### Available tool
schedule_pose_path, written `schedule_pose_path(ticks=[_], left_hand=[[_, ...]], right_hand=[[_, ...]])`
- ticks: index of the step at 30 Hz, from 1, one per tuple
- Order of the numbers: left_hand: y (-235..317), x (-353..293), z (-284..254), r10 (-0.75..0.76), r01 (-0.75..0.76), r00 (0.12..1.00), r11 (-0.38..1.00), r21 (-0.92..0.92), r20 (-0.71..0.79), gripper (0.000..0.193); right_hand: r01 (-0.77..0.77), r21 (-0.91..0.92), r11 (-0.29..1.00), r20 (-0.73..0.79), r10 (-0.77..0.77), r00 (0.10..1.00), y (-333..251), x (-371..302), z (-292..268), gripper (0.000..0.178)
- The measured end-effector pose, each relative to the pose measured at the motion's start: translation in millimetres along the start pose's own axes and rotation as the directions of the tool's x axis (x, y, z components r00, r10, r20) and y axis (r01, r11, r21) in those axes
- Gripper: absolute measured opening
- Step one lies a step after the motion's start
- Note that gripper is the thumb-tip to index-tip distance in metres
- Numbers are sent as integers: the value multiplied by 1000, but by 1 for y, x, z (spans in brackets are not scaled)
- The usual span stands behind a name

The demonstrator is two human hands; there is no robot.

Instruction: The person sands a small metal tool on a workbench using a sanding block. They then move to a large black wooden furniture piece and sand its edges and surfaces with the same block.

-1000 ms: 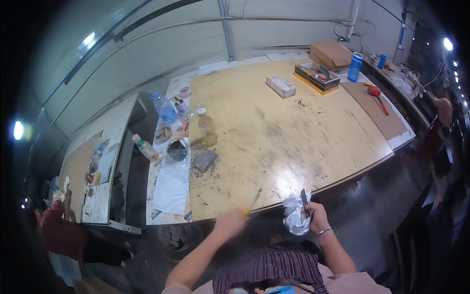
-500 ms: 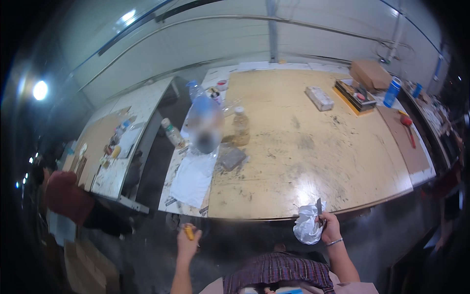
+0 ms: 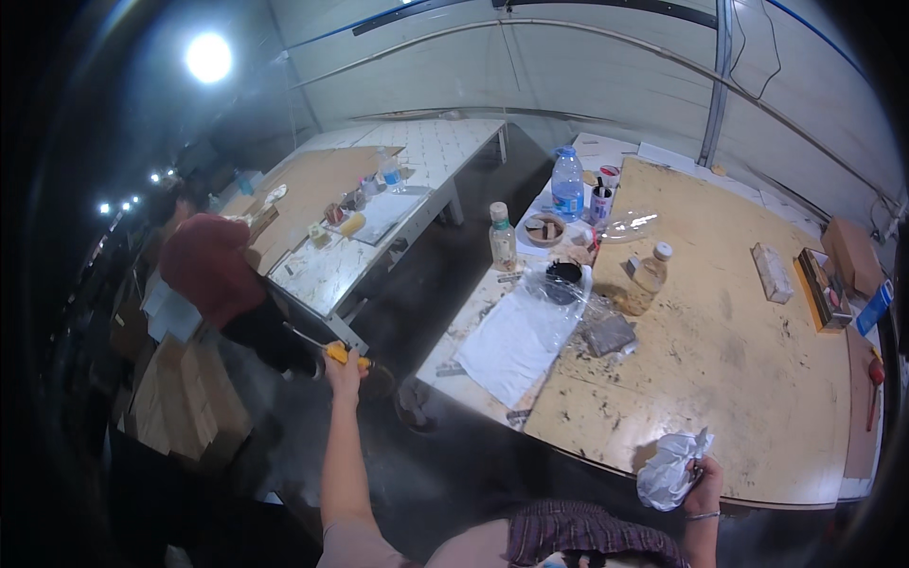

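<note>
My left hand (image 3: 345, 375) is closed around a yellow-handled screwdriver (image 3: 347, 356). Its thin metal shaft points away to the left, over the dark floor between the two tables. My right hand (image 3: 702, 484) grips a crumpled white cloth (image 3: 670, 470) at the near edge of the yellowish tabletop (image 3: 720, 379). Any blade in this hand is hidden by the cloth now. Left of the cloth lies a spread white cloth (image 3: 521, 343). Beside that sits a grey block (image 3: 609, 336) on clear plastic, near a bottle of yellowish liquid (image 3: 650, 277).
A black-filled bowl (image 3: 563, 273), a brown bowl (image 3: 544, 228), a green-capped bottle (image 3: 502, 241) and a large blue-tinted bottle (image 3: 567, 186) stand at the table's left end. Another person (image 3: 210, 260) is beside the left table (image 3: 327, 284). Folded cardboard (image 3: 189, 402) stands lower left.
My view has swung left, so the tables appear farther right. The left hand has lifted outward with the screwdriver, whose shaft now shows. The blade seen by my right hand is no longer visible.
</note>
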State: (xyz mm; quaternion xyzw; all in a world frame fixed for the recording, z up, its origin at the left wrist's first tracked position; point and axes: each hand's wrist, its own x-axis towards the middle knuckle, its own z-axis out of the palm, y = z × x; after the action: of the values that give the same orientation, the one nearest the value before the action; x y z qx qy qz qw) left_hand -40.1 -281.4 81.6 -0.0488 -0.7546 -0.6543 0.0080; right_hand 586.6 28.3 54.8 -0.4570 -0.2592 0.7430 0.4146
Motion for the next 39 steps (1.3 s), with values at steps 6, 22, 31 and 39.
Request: schedule_pose_path(ticks=[6,22,31,39], left_hand=[[-29,164,62,146,-148,989,985,90,29,51],[-162,381,151,251,-230,966,947,224,-68,13],[-232,245,21,-300,268,949,928,257,95,13],[-298,5,-89,-706,400,650,633,662,282,16]], right_hand=[[79,50,996,-112,-73,991,25,-13,76,9],[106,84,991,-375,-67,925,77,-42,196,17],[-40,-94,995,-368,3,930,74,-3,195,15],[-212,-326,921,-231,140,963,74,64,210,13]])
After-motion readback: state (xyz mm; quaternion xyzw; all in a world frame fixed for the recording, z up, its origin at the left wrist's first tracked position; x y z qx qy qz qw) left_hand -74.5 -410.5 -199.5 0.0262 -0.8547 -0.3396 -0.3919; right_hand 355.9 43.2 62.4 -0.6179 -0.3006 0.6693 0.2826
